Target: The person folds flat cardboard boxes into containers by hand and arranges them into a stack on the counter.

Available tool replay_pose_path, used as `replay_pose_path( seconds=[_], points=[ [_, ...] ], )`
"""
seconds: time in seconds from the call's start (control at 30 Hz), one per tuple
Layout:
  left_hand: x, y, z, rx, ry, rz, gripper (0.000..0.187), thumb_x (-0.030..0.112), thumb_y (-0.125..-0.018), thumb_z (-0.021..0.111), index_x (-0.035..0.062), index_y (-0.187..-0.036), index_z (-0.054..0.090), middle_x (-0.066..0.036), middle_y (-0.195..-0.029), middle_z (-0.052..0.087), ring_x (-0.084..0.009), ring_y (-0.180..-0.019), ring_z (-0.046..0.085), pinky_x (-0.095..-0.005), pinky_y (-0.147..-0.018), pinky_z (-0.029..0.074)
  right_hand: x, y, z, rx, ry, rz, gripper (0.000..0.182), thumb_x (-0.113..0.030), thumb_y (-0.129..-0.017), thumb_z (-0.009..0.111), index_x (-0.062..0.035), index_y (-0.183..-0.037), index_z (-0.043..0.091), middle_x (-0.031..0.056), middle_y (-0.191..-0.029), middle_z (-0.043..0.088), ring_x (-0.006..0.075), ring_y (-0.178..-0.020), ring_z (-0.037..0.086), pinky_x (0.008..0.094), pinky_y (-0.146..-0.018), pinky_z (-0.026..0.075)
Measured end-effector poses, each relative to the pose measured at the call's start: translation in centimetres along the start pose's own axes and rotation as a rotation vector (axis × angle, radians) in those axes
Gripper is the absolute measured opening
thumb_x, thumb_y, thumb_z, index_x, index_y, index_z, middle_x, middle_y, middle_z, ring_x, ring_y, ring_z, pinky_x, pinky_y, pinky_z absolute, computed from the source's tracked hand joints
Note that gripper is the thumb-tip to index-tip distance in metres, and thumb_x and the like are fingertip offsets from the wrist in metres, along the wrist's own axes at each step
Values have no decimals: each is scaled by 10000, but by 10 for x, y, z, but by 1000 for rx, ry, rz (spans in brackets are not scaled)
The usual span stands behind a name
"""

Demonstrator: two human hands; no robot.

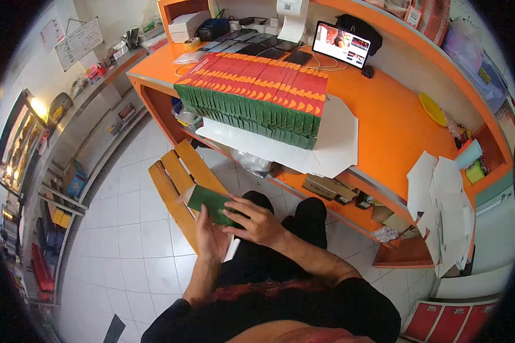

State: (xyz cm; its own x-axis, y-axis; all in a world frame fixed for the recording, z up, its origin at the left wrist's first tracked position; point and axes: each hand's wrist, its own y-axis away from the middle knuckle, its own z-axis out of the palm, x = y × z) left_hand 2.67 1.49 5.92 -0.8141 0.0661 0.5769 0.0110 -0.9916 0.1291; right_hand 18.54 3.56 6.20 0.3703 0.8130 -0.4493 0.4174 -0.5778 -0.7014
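Observation:
Above my lap I hold a small green carton (209, 201) with white flaps sticking out at its ends. My left hand (212, 237) cups it from below, the thumb along its near left edge. Across its right side lie the curled fingers of my right hand (259, 222). A long row of red and green cartons (252, 97), packed side by side, stands on the orange desk in front of me. Beneath the row's near edge is a flat white card sheet (340, 134), reaching over the desk edge.
To my left is a slatted wooden bench (183, 177). Flat white carton blanks (440, 211) hang over the desk's right end. A lit tablet (341, 44) and several phones (243, 47) sit at the back of the orange desk (383, 126). Boxes (329, 187) fill the shelf below.

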Motion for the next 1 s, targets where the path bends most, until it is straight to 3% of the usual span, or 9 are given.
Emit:
replay_pose_path(
  seconds=[0.2,0.3,0.4,0.5,0.6,0.63,0.8,0.9,1.0],
  points=[
    [7,-15,-27,-29,-238,150,286,180,-1041,522,59,-1300,544,-89,-1261,615,-230,-1178,594,-442,-990,496,5,2,-8,24,1,-89,390,-144,-802,800,24,-1133,679,171,-1214,627,337,-1197,613,411,-987,539],
    [5,-8,-19,-38,-285,291,278,108,-1023,545,44,-1293,547,-91,-1255,613,-230,-1174,591,-418,-994,499,-4,-3,-19,218,-324,85,392,-125,-776,829,27,-1110,690,169,-1197,652,335,-1170,639,421,-955,554],
    [-2,-9,-20,-84,-397,414,285,94,-1023,542,37,-1302,539,-90,-1257,607,-224,-1167,587,-384,-987,500,0,-9,-21,195,-280,69,353,-118,-777,828,35,-1071,704,173,-1149,680,342,-1178,636,424,-974,543],
    [6,-13,-18,-181,-440,384,252,100,-1030,533,13,-1266,557,-90,-1229,617,-199,-1134,597,-360,-961,511,4,-13,-31,12,-255,-59,314,-108,-776,822,33,-1036,717,164,-1128,698,362,-1175,630,441,-1001,528],
    [19,-20,-14,-85,-446,339,181,120,-1036,540,-27,-1076,637,-77,-1022,666,-168,-915,658,-318,-808,559,0,-14,-46,-122,-231,-149,301,-133,-793,804,29,-1031,720,137,-1131,704,373,-1173,623,450,-1011,522],
    [20,-18,-9,-160,-425,341,174,132,-1038,541,-10,-1064,638,-71,-1035,669,-151,-926,651,-310,-787,559,-3,-12,-48,-142,-191,-149,300,-141,-798,800,30,-1031,719,136,-1130,704,377,-1174,621,449,-1011,522],
    [-13,-6,10,36,-249,316,185,177,-1039,550,21,-1070,643,-64,-1039,680,-150,-950,652,-302,-776,561,-5,-7,-30,61,5,-23,267,-181,-834,768,21,-1003,722,130,-1150,693,390,-1167,613,450,-991,530],
    [-14,-11,-2,62,-167,270,230,231,-1041,553,31,-1005,661,-62,-983,703,-140,-889,674,-289,-763,562,-5,-14,-40,-66,27,-133,218,-134,-833,752,34,-968,720,119,-1114,698,381,-1152,613,448,-997,528],
    [-13,-15,-24,57,-177,218,277,266,-1057,511,7,-1093,604,-95,-1060,671,-183,-931,658,-319,-810,547,-3,-7,-29,-117,96,-136,215,-133,-822,753,30,-958,723,98,-1089,704,364,-1152,608,440,-982,530]
  ],
)
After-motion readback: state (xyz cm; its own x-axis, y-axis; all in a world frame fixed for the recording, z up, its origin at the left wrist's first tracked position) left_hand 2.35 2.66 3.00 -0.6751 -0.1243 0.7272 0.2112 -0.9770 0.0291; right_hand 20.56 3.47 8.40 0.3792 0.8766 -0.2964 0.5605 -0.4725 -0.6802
